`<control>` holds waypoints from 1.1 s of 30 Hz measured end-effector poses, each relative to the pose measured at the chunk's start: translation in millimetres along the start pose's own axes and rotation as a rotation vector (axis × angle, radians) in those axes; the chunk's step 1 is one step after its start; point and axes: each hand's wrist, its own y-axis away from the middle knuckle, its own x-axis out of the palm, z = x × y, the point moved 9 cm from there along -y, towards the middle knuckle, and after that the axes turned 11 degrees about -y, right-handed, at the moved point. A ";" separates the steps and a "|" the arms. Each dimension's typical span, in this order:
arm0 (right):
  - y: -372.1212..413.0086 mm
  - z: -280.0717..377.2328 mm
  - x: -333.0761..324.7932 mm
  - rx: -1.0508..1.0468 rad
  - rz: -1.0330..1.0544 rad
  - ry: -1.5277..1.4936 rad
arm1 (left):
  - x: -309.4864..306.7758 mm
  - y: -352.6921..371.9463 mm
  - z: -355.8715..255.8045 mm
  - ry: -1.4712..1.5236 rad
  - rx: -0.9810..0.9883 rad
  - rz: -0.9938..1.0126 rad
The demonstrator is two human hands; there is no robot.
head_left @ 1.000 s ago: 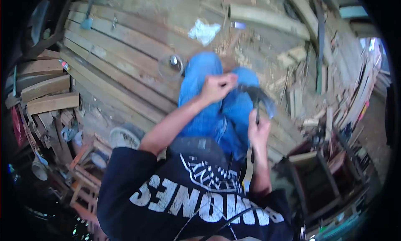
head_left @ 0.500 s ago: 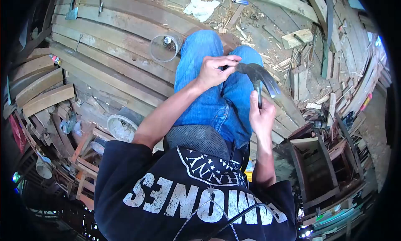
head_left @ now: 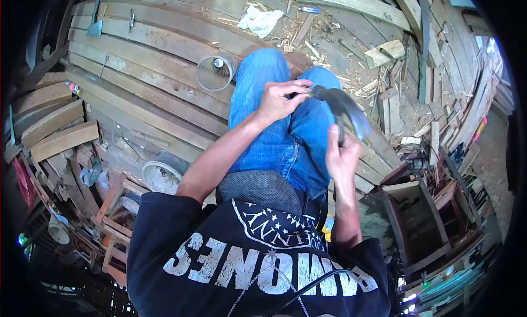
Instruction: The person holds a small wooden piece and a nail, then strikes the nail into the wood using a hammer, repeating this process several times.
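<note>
Above my knees in blue jeans [head_left: 258,92], my right hand [head_left: 343,152] is closed round the handle of a claw hammer [head_left: 343,105]. The hammer's head is dark and its curved claw, blurred by motion, points to the right. To the left of the head, my left hand [head_left: 281,100] is pinched shut close to the hammer's face. What sits between its fingers is too small and hidden to make out. The hammer's head lies beside the left fingertips; whether they touch is not clear.
Wooden planks [head_left: 148,59] stretch to the left, with a clear container [head_left: 217,74] by my knee. A white bucket [head_left: 163,177] stands lower left. Wood scraps [head_left: 386,53], a white cloth [head_left: 260,21] and a blue lighter [head_left: 309,9] lie ahead. A wooden frame [head_left: 433,254] is at right.
The hammer's head and claw have tilted slightly and now look more blurred. My left hand has barely moved, still pinched near the hammer. The whole view has shifted a little.
</note>
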 end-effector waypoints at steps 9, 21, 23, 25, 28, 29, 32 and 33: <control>1.9 14.2 2.0 -0.001 0.013 0.035 | -0.1 0.4 -1.4 0.008 0.014 0.005; -1.9 11.4 0.8 0.055 0.038 0.123 | -5.2 -10.2 -6.9 -0.065 0.104 -0.065; 6.9 2.4 -5.8 0.071 0.015 0.010 | -2.2 -1.4 -4.3 0.006 0.018 -0.033; 5.7 15.8 -3.8 -0.007 -0.036 -0.069 | -3.7 -0.4 -3.6 -0.005 0.016 -0.032; 0.6 7.8 7.7 0.033 0.092 0.173 | 0.4 3.2 -2.0 -0.038 0.038 -0.030; 1.5 8.4 7.0 -0.029 0.076 0.239 | 0.5 -0.4 2.1 -0.080 0.056 -0.032; 4.2 29.2 -1.7 -0.056 0.008 0.041 | -2.6 -2.1 -7.5 -0.041 0.067 -0.041; 4.1 34.6 -3.8 -0.032 0.011 0.031 | -3.4 -1.9 -7.9 -0.023 0.041 -0.038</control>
